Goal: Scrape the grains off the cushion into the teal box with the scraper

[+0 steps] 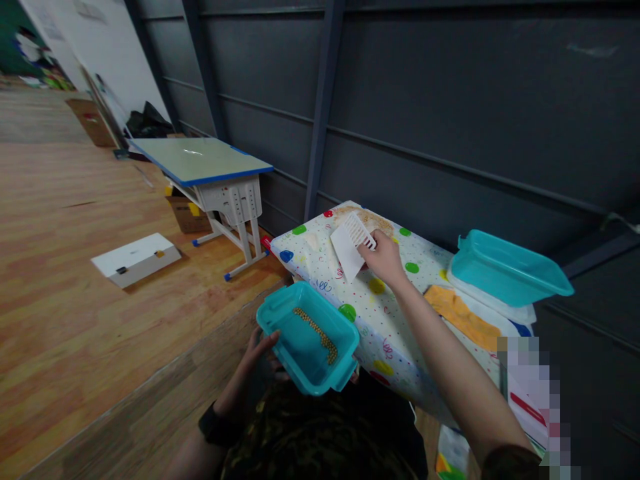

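My left hand [263, 353] grips the near left side of a teal plastic basin [300, 353], thumb over the rim. The basin is tilted, and small tan beans [317, 328] lie in a line across its bottom. My right hand [384, 259] is closed on a white slotted plastic piece [357, 230] above the table. A flat white panel [347, 252] shows beside the slots; I cannot tell whether it is a part of the same piece. Beyond that hand, small tan grains [377, 221] are spread on the far end of the patterned tablecloth [365, 320].
A second teal basin [510, 270] stands at the table's right end by the dark wall [450, 120]. Near it lies an orange cloth [463, 317]. To the left are a school desk [205, 163], a white box [136, 259] on the floor and a cardboard box [187, 215].
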Demonstrator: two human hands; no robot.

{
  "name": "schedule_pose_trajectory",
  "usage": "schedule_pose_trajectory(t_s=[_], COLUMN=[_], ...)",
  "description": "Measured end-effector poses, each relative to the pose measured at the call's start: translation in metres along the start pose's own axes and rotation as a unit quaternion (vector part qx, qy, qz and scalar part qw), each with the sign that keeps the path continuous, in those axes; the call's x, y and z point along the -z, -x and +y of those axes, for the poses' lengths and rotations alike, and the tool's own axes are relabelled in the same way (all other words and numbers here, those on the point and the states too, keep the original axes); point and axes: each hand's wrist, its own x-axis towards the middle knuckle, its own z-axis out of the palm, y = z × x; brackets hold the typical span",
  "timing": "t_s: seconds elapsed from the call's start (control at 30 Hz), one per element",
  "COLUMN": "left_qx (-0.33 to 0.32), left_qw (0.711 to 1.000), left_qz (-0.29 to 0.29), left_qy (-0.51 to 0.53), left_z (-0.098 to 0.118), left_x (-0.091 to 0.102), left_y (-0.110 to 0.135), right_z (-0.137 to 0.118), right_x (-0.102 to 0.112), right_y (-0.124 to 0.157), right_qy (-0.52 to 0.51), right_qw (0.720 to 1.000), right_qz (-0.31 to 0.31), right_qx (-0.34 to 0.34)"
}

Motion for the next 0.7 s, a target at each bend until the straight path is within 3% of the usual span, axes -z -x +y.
schedule_pose_trajectory(t_s=[0.13,0.33,0.53,0.7], left_qx=[-0.035,-0.031,-0.030,-0.036], left_qw=[0.998,0.999,0.998,0.998], left_qz=[0.006,0.002,0.012,0.023], left_qy=[-0.049,-0.044,-0.053,-0.047], left_z=[0.000,-0.002,-0.005,-0.004], left_x=[-0.005,-0.003,0.000,0.002], left_y=[0.007,0.003,0.000,0.000], right_z=[0.001,0.002,-0.004,-0.003], right_x=[0.002,0.010,0.000,0.001], right_y=[-0.001,0.002,0.003,0.004], right_qy=[0.019,0.051,0.031,0.066], right_qw=[1.000,0.998,0.999,0.997], right_qz=[0.000,0.049,0.013,0.036], right_qx=[-0.008,0.002,0.024,0.008])
